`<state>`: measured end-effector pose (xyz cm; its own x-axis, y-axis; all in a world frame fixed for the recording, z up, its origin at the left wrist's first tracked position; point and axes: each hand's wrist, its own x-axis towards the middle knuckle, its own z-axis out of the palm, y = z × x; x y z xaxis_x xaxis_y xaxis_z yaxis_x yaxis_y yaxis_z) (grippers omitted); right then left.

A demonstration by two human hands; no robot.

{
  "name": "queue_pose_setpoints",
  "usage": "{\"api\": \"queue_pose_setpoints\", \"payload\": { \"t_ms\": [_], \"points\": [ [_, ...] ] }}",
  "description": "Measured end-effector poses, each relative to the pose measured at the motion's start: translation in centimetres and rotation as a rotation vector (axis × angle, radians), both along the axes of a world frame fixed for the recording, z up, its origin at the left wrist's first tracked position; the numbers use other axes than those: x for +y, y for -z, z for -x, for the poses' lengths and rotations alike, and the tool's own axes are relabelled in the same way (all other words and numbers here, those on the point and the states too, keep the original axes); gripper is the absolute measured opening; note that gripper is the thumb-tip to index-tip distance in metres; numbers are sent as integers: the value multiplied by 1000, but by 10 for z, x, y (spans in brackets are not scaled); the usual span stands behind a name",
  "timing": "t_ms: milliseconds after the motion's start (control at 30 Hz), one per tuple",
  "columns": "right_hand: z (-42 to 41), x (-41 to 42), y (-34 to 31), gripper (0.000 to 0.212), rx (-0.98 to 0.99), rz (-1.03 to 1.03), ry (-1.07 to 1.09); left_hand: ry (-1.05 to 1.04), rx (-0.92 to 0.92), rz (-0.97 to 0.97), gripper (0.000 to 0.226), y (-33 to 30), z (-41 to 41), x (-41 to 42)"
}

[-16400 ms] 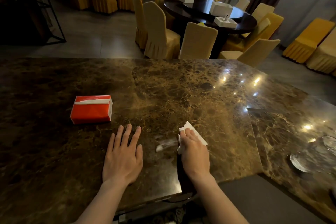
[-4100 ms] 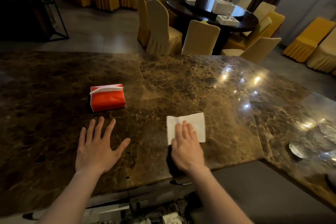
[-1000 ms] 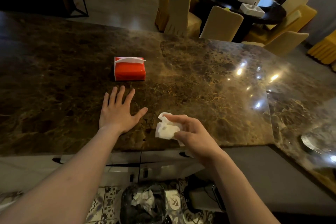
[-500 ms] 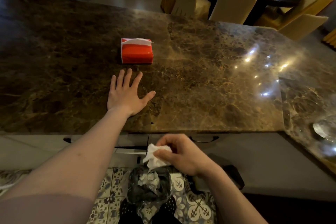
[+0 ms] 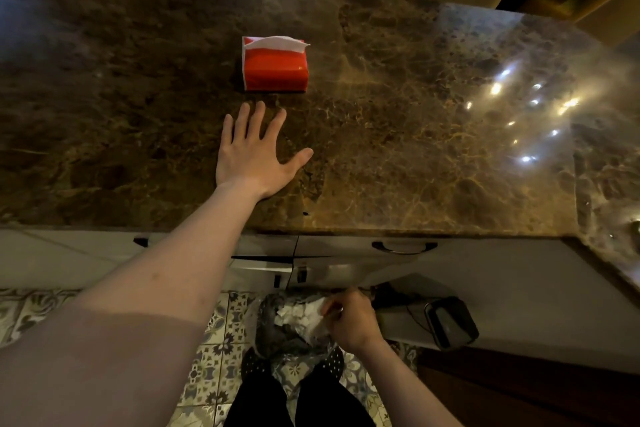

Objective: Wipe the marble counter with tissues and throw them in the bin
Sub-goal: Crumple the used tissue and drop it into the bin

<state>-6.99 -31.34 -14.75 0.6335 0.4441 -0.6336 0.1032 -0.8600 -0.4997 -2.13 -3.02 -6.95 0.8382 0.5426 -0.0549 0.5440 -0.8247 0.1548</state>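
Lower now than half a second ago, the right hand (image 5: 349, 322) has sunk to the bin (image 5: 277, 333) — grip closed on one crumpled tissue (image 5: 317, 317). Left hand (image 5: 251, 152) lies flat, fingers spread, on the worktop (image 5: 415, 149) near one red tissue pack (image 5: 274, 64).

Tissue pack (image 5: 275, 66) on counter (image 5: 415, 135)

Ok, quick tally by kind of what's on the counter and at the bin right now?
Tissue packs: 1, red tissue pack on the counter
Hands: 2, left hand flat on the counter, right hand at the bin
Bins: 1, bin
Total: 4
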Motion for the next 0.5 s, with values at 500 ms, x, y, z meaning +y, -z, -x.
{"api": "queue_pose_setpoints", "payload": {
  "t_ms": [500],
  "points": [
    [8, 7, 21, 38, -40, 142, -125, 12, 10, 2, 96, -6, 2, -2]
  ]
}}
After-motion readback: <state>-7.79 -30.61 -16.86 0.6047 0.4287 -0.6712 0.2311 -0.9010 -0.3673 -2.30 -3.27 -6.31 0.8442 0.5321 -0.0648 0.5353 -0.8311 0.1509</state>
